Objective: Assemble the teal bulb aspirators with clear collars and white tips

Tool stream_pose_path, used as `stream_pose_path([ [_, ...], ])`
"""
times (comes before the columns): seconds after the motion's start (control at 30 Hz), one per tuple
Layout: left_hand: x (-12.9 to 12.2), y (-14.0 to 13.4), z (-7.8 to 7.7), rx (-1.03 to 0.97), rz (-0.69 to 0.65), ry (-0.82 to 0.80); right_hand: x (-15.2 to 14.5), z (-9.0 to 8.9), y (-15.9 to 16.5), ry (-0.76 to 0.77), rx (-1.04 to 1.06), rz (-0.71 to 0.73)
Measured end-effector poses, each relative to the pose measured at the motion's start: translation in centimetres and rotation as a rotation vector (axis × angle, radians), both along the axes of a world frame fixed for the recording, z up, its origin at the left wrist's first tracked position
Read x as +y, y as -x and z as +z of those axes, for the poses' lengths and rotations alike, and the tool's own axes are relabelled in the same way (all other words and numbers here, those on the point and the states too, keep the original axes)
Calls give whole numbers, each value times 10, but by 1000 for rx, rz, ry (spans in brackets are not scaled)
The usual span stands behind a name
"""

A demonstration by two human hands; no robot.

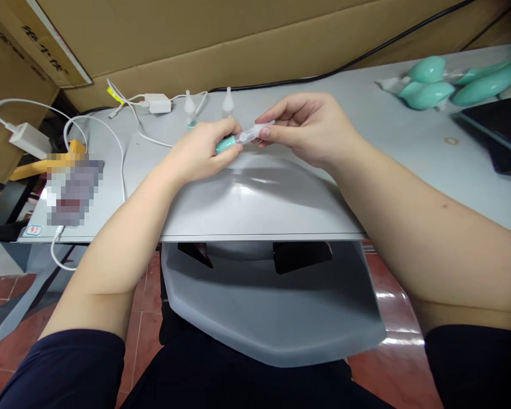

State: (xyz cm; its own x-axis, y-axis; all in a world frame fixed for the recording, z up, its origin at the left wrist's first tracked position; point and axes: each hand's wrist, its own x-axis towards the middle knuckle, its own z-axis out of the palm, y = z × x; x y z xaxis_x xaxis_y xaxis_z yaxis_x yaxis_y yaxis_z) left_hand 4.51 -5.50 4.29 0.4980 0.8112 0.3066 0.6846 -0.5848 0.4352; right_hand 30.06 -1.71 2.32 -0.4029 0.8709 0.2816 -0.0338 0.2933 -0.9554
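In the head view, the left hand (pixel 204 149) grips the teal left end of a slim clear-bodied piece (pixel 246 136); the right hand (pixel 309 128) pinches its whitish right tip. The middle lies bare between both grips, near two nozzle-tipped pieces (pixel 189 108) on the far side.

Left arm (pixel 132 233) and right arm (pixel 430 221) extended forward, converging. Left hand (pixel 206 149) curled, gripping; right hand (pixel 313 132) pinching, thumb opposing fingers.
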Motion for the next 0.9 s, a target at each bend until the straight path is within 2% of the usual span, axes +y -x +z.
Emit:
stream_pose_path([
  [0.53,-2,0,1,-53,3,-16,-2,-1,-3,-48,-33,-35],
  [0.77,5,0,-8,-149,-28,-42,6,-5,3,-100,123,-39],
  [0.9,7,1,-11,-204,-40,-40,6,-5,4,-81,93,-46],
])
